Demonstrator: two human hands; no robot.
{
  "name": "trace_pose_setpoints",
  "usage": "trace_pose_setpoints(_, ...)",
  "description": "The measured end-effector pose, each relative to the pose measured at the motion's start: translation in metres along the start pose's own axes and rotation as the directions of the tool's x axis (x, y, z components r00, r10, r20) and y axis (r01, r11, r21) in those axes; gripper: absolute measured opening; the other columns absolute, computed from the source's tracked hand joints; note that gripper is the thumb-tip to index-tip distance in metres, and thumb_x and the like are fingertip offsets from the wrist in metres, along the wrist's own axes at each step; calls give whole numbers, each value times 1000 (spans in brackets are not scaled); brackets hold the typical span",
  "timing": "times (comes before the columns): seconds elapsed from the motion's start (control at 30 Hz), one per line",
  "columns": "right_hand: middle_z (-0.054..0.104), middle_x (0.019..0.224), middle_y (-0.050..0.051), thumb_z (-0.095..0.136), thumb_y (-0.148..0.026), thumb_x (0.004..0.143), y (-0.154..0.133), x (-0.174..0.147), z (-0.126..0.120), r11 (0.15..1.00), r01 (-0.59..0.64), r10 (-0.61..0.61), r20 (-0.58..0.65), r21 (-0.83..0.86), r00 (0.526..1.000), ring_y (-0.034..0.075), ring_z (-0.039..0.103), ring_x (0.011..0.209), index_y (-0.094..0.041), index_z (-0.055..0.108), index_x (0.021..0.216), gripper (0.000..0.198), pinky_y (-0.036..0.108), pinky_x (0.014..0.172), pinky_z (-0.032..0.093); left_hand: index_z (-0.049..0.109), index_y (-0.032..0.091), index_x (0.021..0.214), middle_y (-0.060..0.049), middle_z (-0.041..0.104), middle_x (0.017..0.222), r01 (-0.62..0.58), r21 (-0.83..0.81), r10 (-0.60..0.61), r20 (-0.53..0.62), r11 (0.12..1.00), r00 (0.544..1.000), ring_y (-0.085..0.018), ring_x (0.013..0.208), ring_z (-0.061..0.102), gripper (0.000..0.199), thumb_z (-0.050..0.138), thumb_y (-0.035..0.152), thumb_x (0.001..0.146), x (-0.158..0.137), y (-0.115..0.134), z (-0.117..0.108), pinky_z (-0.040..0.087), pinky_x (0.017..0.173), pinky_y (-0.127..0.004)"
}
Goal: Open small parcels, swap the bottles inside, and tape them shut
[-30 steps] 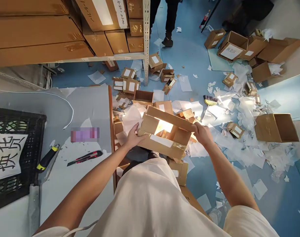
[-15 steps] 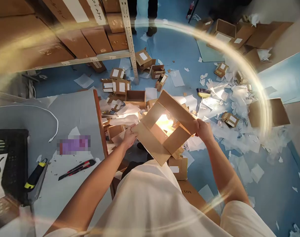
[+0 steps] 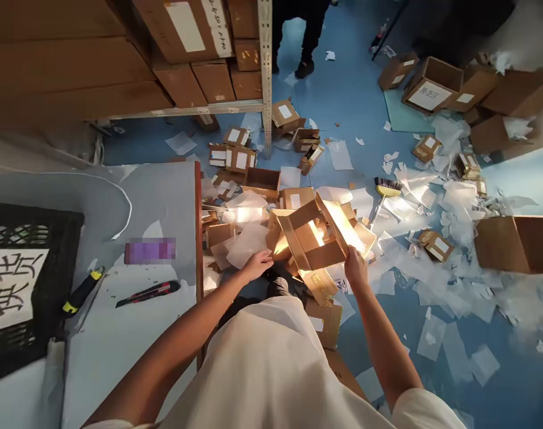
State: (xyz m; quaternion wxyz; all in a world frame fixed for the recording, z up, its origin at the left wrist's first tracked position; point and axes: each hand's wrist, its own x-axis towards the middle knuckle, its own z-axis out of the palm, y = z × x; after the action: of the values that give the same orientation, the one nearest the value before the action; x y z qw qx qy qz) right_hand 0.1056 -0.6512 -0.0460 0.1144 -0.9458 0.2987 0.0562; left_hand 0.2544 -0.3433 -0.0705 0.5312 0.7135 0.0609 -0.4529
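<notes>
An open cardboard box (image 3: pixel 325 255), tilted with its flaps out, hangs in front of me above a pile of cartons. My right hand (image 3: pixel 356 267) is closed on its right edge. Off the box's left side, my left hand (image 3: pixel 257 266) holds nothing, its fingers stretched forward and slightly apart. Below that hand lie a sheet of white packing paper (image 3: pixel 249 245) and more cartons. On the grey table to my left are a red and black utility knife (image 3: pixel 149 293), a yellow and black cutter (image 3: pixel 83 292) and a blurred purple packet (image 3: pixel 150 251).
A black crate (image 3: pixel 70 232) with a paper sign stands on the table's left. Shelving (image 3: pixel 266 77) full of cartons rises at the back left, with a person's legs (image 3: pixel 314 36) beyond it. Paper scraps, a broom (image 3: pixel 387 187) and boxes (image 3: pixel 499 244) litter the blue floor at right.
My left hand has let go of the box. The box, still in my right hand, has moved down and away from me over the pile. The view has shifted left.
</notes>
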Motion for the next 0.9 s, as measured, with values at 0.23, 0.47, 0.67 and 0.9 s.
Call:
trace_pose_setpoints(0.23,69,85,13,35,-20,88,-47,22,55,949,290,-308,161,126,938,22,65,72,-15,58,107,31,30,58,47,56,14,110,-17,67,107,-90,-144,46,-288,986,957,-26,104,63,60,73,46,62,-54,-26,-67,47,93,-44)
trace_pose_setpoints(0.47,68,103,11,37,-17,86,-220,55,59,682,707,-729,241,187,640,23,66,86,-19,52,119,37,35,68,53,53,14,116,-19,64,115,-221,-285,-30,-672,933,740,-28,103,63,71,67,58,62,-137,-67,-127,47,92,-45)
trace_pose_setpoints(0.67,54,126,18,41,-19,88,-412,30,68,276,936,-929,311,217,201,27,50,117,-13,48,127,40,42,93,45,50,16,120,-16,63,117,-64,-255,-211,-894,965,395,-27,96,66,63,53,56,72,-232,-154,-119,51,84,-41)
trace_pose_setpoints(0.9,29,145,20,52,-34,87,-529,-7,119,70,985,-938,345,160,11,35,21,135,-13,46,129,47,51,107,24,51,15,119,-16,64,115,294,-393,-460,-864,871,207,-29,99,65,54,46,48,77,-295,-220,-65,51,82,-42)
